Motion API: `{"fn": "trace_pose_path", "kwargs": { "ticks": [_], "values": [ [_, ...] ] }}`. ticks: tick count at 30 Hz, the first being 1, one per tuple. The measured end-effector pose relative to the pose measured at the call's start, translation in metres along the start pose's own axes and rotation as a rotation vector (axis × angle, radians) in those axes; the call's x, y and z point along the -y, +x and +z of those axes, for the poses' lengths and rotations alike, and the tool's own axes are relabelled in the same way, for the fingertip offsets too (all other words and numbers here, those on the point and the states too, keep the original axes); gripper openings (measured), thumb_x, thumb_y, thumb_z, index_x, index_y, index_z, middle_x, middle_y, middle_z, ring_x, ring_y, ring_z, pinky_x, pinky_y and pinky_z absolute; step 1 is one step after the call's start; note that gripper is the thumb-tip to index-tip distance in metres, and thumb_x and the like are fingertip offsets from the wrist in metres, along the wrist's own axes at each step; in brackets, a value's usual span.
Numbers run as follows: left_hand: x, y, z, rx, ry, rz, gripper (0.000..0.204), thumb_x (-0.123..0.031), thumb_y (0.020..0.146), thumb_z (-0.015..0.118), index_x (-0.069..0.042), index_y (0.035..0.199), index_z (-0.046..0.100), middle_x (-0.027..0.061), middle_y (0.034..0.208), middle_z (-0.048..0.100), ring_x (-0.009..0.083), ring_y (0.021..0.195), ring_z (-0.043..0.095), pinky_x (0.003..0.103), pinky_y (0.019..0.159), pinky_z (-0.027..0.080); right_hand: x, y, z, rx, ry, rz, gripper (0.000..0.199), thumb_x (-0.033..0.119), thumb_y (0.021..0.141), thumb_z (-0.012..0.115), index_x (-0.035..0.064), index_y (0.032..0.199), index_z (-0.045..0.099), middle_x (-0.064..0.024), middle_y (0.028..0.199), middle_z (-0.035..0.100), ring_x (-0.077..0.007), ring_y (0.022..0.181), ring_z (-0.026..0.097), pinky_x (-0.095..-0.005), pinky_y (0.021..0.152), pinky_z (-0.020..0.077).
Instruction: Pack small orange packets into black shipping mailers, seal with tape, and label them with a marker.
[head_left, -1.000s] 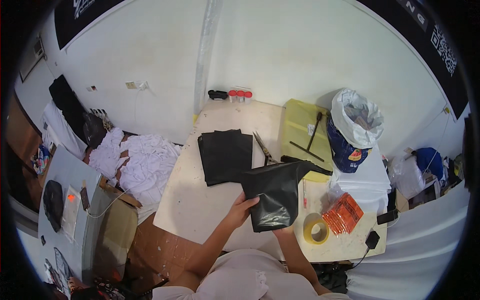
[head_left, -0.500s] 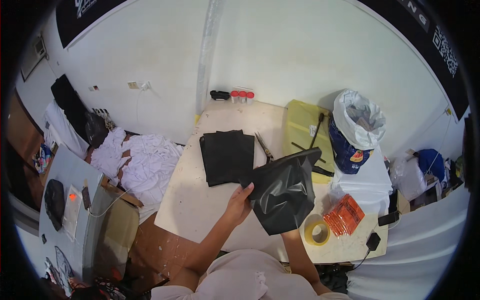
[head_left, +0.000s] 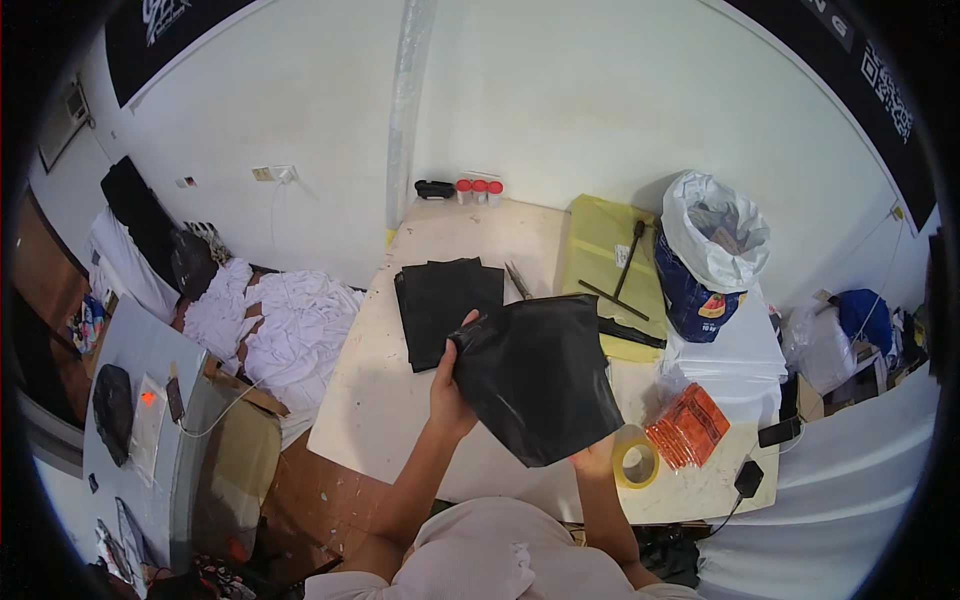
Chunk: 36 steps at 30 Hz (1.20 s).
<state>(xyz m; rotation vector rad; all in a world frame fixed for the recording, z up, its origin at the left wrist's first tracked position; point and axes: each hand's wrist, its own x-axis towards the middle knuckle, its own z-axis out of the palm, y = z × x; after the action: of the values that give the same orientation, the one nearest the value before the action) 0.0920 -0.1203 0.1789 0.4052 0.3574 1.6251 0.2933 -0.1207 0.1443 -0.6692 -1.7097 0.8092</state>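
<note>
A flat black plastic bag [head_left: 535, 380] is held up over the front of the table, tilted, its surface fairly smooth. My left hand [head_left: 455, 400] is closed on its left edge, fingertips behind and beside the upper left corner. At the lower right corner my right hand [head_left: 595, 458] grips the bag from below, and the bag hides most of its fingers. Behind the left hand lies a stack of black plastic bags [head_left: 440, 300] on the white table [head_left: 370, 400]. Scissors [head_left: 518, 280] lie beside that stack, partly covered by the held bag.
Right of my right hand are a yellow tape roll [head_left: 634, 462] and orange packets [head_left: 687, 427]. Farther back lie a yellow package [head_left: 600, 240] with a dark T-shaped tool [head_left: 625, 270] on it and a blue-and-white sack [head_left: 700, 270]. Red-capped jars [head_left: 480, 190] stand by the wall.
The held bag has turned and flattened, its raised upper right part coming down and its creases smoothing. My left hand has moved up and slightly left along with it.
</note>
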Motion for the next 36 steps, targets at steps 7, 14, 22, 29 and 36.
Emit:
{"fn": "trace_pose_path", "kwargs": {
  "ticks": [7, 14, 22, 29, 36],
  "values": [
    [-0.013, 0.0, -0.007, 0.054, 0.116, -0.01, 0.049, -0.039, 0.096, 0.032, -0.014, 0.138, 0.029, 0.0081, 0.134, 0.041, 0.0239, 0.119, 0.044, 0.036, 0.101, 0.034, -0.011, 0.002, 0.006, -0.463, 1.353, 0.834, 0.046, 0.027, 0.083, 0.054, -0.0009, 0.119, 0.05, -0.0129, 0.116, 0.055, -0.0213, 0.105, 0.055, -0.0317, 0.083, 0.0495],
    [0.026, -0.004, -0.067, -0.145, -0.011, -0.046, 0.048, -0.037, 0.095, 0.035, -0.013, 0.137, 0.032, 0.0081, 0.134, 0.041, 0.0231, 0.119, 0.043, 0.038, 0.101, 0.033, -0.07, -0.045, -0.008, -0.346, 2.282, 1.123, 0.035, 0.015, 0.09, 0.043, -0.0051, 0.119, 0.047, -0.0201, 0.119, 0.052, -0.0255, 0.098, 0.059, -0.0341, 0.082, 0.0536],
    [0.06, -0.046, -0.185, -0.448, 0.368, -0.055, 0.042, -0.02, 0.09, 0.049, -0.008, 0.129, 0.04, 0.0096, 0.132, 0.041, 0.025, 0.115, 0.045, 0.037, 0.098, 0.034, -0.072, -0.087, 0.005, -0.536, 1.76, 1.367, 0.045, 0.03, 0.091, 0.047, -0.0003, 0.123, 0.043, -0.0222, 0.12, 0.05, -0.0318, 0.11, 0.053, -0.0417, 0.091, 0.0468],
    [0.065, -0.044, -0.104, -0.097, 2.025, 0.47, 0.061, -0.017, 0.072, 0.064, -0.01, 0.128, 0.042, 0.0167, 0.134, 0.035, 0.0369, 0.125, 0.028, 0.048, 0.104, 0.023, -0.104, -0.125, -0.012, -0.082, 1.056, 1.486, 0.053, 0.05, 0.088, 0.045, 0.0035, 0.112, 0.05, -0.0206, 0.101, 0.061, -0.0279, 0.091, 0.062, -0.0384, 0.08, 0.0501],
    [0.119, -0.056, -0.123, 0.352, 2.325, 0.255, 0.065, -0.026, 0.071, 0.061, -0.012, 0.131, 0.041, 0.0129, 0.136, 0.035, 0.0333, 0.129, 0.026, 0.052, 0.105, 0.019, -0.102, -0.114, -0.011, 0.179, -0.078, 1.204, 0.045, 0.047, 0.086, 0.05, 0.0042, 0.098, 0.052, -0.0119, 0.071, 0.063, -0.0191, 0.055, 0.061, -0.0304, 0.051, 0.0497]
  ]
}}
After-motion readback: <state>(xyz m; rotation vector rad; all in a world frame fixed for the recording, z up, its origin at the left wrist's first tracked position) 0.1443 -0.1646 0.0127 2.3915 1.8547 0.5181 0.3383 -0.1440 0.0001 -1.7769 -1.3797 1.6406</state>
